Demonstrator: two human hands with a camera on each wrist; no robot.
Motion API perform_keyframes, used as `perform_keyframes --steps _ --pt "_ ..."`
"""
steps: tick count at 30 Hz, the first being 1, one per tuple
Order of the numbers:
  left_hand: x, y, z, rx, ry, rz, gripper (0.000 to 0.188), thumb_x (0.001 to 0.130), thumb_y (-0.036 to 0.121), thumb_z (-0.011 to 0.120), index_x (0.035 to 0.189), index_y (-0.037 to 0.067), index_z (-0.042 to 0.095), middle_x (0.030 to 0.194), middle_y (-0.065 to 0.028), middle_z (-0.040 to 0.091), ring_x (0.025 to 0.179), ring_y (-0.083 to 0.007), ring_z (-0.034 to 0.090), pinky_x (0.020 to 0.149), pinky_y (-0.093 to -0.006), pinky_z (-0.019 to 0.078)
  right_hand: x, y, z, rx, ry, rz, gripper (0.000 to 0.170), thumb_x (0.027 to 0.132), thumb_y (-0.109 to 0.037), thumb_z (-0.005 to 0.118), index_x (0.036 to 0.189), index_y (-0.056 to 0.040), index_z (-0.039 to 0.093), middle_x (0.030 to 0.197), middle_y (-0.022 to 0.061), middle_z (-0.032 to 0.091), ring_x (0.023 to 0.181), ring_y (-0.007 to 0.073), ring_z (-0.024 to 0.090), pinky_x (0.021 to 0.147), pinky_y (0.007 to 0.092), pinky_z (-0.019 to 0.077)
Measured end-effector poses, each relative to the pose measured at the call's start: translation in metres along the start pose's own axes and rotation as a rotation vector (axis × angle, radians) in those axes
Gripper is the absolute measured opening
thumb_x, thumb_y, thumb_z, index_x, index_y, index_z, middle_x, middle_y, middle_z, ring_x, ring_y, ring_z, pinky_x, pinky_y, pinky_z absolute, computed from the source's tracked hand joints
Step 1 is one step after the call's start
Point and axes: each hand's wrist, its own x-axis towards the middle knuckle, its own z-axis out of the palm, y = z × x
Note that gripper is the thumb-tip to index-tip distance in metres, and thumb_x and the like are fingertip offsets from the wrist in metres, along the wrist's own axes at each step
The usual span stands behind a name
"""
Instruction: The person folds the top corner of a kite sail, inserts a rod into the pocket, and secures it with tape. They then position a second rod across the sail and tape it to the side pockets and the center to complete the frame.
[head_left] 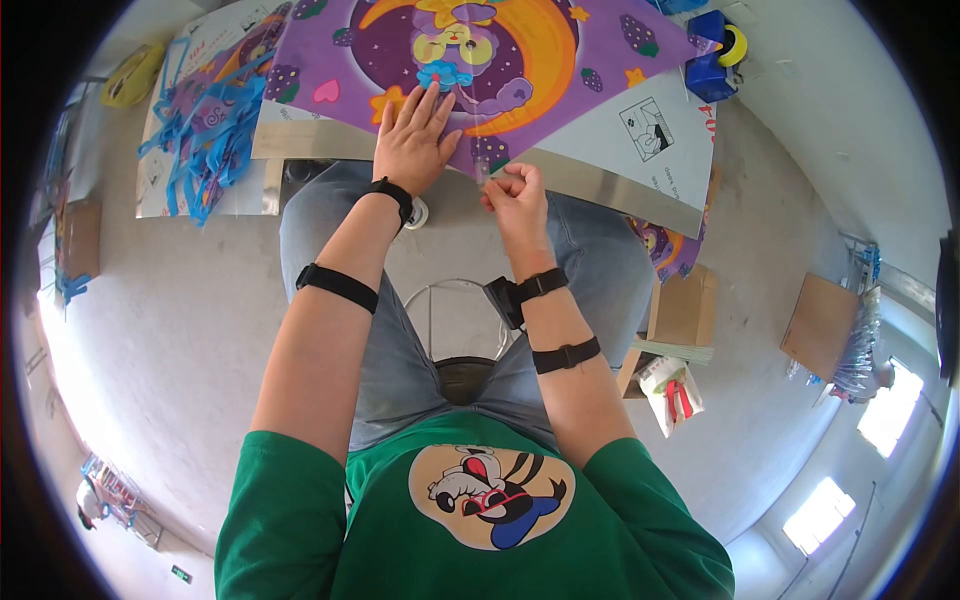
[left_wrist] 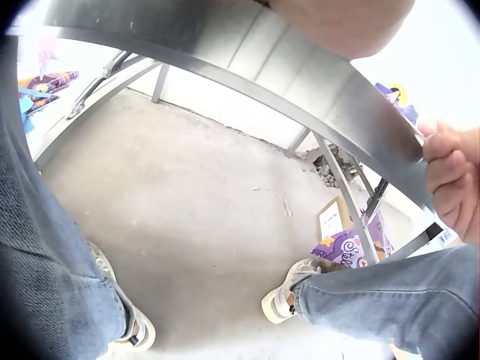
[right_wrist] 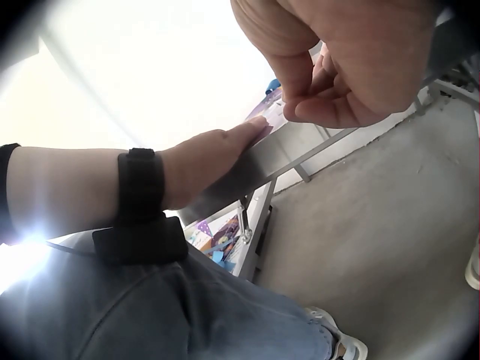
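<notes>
A purple printed sheet (head_left: 545, 120) with a moon and a cartoon animal lies on the table, one pointed corner reaching the near edge. Flat on its left part rests my left hand (head_left: 415, 140), fingers straight and spread. My right hand (head_left: 520, 208) is at that corner, just off the table's edge, thumb and fingertips pinching the end of a small clear strip (head_left: 482, 168) that looks like tape. The right wrist view shows the curled fingers of the right hand (right_wrist: 352, 67) close up; they hide most of the strip.
A blue tape dispenser (head_left: 706, 72) with a yellow roll stands at the table's right. Blue ribbons (head_left: 205, 150) hang over a side table at left. A metal strip (head_left: 600, 180) edges the table. Cardboard boxes (head_left: 683, 305) and a white bag (head_left: 668, 395) are at right.
</notes>
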Motion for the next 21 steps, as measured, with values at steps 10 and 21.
perform_keyframes --steps 10,21 --pt "0.0002 -0.0003 0.001 0.001 0.014 0.003 0.052 0.093 0.044 0.044 0.141 0.022 0.039 0.148 -0.0017 0.034 0.137 -0.0206 0.029 0.112 -0.047 0.0208 -0.0022 -0.0014 0.0032 -0.066 0.019 -0.018 0.035 0.08 0.007 0.063 0.106 -0.0009 0.042 0.073 0.0082 0.061 0.06 0.0138 0.06 0.055 0.0253 0.0504" --pt "0.0007 -0.0003 0.0 -0.01 0.008 0.005 0.053 0.093 0.043 0.045 0.141 0.023 0.038 0.149 -0.0015 0.033 0.138 -0.0207 0.029 0.113 -0.0469 0.02 -0.0026 -0.0013 0.0044 -0.106 0.031 -0.04 0.034 0.079 0.007 0.063 0.105 -0.0001 0.041 0.073 0.009 0.061 0.061 0.0138 0.06 0.057 0.0255 0.0506"
